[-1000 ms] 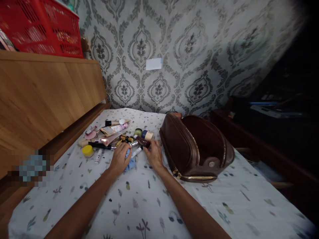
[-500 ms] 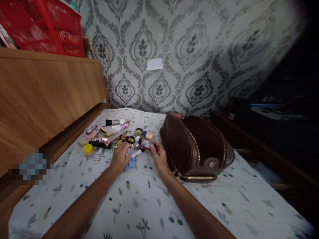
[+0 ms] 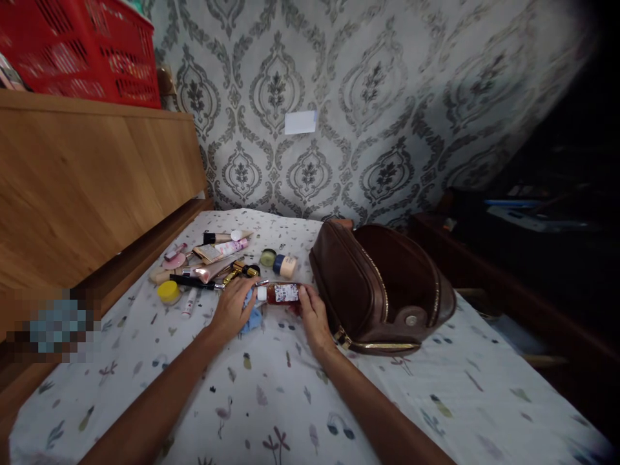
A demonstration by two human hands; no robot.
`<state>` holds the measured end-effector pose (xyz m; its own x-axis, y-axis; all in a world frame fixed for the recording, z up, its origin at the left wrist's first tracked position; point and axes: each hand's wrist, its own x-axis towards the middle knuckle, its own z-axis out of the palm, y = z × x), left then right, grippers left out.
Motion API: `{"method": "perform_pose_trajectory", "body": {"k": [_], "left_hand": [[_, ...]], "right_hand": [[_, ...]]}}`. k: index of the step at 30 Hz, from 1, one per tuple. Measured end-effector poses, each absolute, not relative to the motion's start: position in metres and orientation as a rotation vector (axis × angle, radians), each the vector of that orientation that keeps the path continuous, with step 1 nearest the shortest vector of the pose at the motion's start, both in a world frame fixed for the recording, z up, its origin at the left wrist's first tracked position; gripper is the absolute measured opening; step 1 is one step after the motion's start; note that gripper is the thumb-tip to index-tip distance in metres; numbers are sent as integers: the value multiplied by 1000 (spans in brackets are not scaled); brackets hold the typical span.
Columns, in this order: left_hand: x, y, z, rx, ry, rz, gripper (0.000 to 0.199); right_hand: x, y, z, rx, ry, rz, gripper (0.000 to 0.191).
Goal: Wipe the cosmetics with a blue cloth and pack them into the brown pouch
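Note:
My right hand [image 3: 314,313] is closed on the base of a small bottle [image 3: 285,294] with red-brown contents, a patterned label and a white cap. The bottle lies sideways, its cap towards my left hand [image 3: 232,307]. Bunched under the closed fingers of that hand is a blue cloth [image 3: 250,321]. Just beyond the bottle sit a jar with a dark blue lid [image 3: 285,265] and a small green jar [image 3: 268,258]. To the right stands a brown toiletry bag [image 3: 349,284], unzipped and gaping.
Left of my hands lies a pile of cosmetics, with a pink tube [image 3: 231,249], a black pen-like tube [image 3: 194,281] and a yellow-lidded jar [image 3: 168,292]. A wooden cabinet [image 3: 97,168] borders the left side, with a red basket [image 3: 128,61] on top. The patterned wall [image 3: 334,161] rises behind.
My right hand has drawn the bottle nearer and levelled it, so its cap now meets the cloth side. The blue-lidded jar shows more fully. My left hand has barely moved.

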<state>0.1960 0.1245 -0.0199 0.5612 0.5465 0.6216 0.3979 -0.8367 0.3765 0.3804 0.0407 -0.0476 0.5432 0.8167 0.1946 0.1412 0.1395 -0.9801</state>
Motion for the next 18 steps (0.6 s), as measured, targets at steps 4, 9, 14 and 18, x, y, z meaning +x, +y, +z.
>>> {"method": "perform_pose_trajectory", "body": {"k": [4, 9, 14, 18], "left_hand": [[195, 124, -21, 2599, 735, 1097, 31], [195, 122, -31, 2578, 735, 1091, 32], [196, 125, -40, 2609, 807, 1022, 46], [195, 125, -34, 2596, 780, 1015, 40]], "right_hand": [[379, 40, -46, -1372, -944, 556, 45], [378, 40, -47, -1385, -971, 466, 43], [378, 40, -49, -1402, -991, 416, 41], [376, 38, -48, -1426, -1010, 367, 39]]}}
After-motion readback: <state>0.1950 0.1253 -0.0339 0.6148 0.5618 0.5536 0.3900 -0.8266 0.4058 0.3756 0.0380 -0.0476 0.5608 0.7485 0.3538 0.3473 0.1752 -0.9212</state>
